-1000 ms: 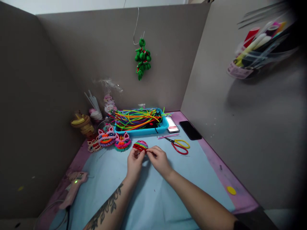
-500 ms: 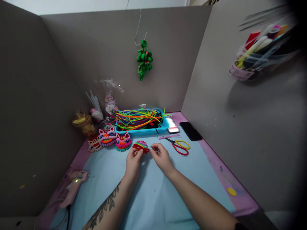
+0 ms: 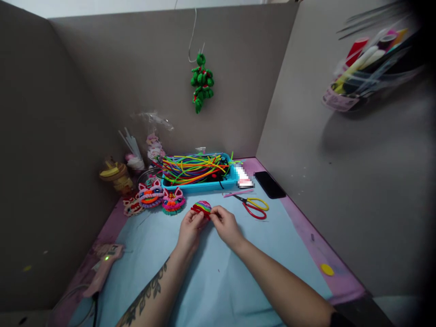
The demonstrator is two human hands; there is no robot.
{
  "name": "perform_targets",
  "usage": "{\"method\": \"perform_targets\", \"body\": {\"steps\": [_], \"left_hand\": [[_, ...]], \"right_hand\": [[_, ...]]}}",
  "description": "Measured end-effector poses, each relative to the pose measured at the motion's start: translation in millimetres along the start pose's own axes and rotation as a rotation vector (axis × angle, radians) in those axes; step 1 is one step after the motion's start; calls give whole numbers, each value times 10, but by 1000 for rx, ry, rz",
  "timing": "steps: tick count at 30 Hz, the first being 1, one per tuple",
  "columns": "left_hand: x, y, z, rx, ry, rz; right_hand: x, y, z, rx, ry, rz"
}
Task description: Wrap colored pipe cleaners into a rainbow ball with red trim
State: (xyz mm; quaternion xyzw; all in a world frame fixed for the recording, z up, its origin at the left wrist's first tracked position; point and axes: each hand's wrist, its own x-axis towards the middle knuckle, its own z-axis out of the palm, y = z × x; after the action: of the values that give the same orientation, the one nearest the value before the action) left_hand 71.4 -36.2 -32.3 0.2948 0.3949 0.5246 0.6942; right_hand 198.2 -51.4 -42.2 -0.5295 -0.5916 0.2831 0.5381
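A small rainbow-striped pipe-cleaner piece (image 3: 202, 207), domed with a red lower edge, is held above the blue cloth. My left hand (image 3: 190, 225) pinches its lower left side between thumb and fingers. At its right edge my right hand (image 3: 223, 222) has thumb and fingertips closed on the red rim. Left of my hands stand finished fuzzy animal heads, a pink and teal one (image 3: 173, 202) and a purple and orange one (image 3: 151, 195). To the right lie scissors (image 3: 254, 206) with one yellow and one red handle.
A blue basket (image 3: 200, 185) of colourful pipe cleaners stands at the back, a black phone (image 3: 270, 185) to its right. A pink glue gun (image 3: 105, 268) with a lit green light lies at left. A green ornament (image 3: 202, 84) hangs from the grey partition (image 3: 136, 68).
My right hand has moved left and closed on the right edge of the striped piece, from which it was slightly apart. The piece has shifted and tilted a little.
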Motion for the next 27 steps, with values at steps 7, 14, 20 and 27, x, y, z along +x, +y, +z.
{"method": "perform_targets", "body": {"steps": [7,14,20,27], "left_hand": [[33,-15,-23,4,41,68],[57,-47,-74,243,53,279],[45,-55,-74,375,24,387],[45,-84,-66,132,15,133]], "right_hand": [[4,40,9,-18,14,-17],[4,71,-35,-142,36,-138],[-10,67,-17,-329,-37,-223],[-9,102,42,-298,5,-204]]}}
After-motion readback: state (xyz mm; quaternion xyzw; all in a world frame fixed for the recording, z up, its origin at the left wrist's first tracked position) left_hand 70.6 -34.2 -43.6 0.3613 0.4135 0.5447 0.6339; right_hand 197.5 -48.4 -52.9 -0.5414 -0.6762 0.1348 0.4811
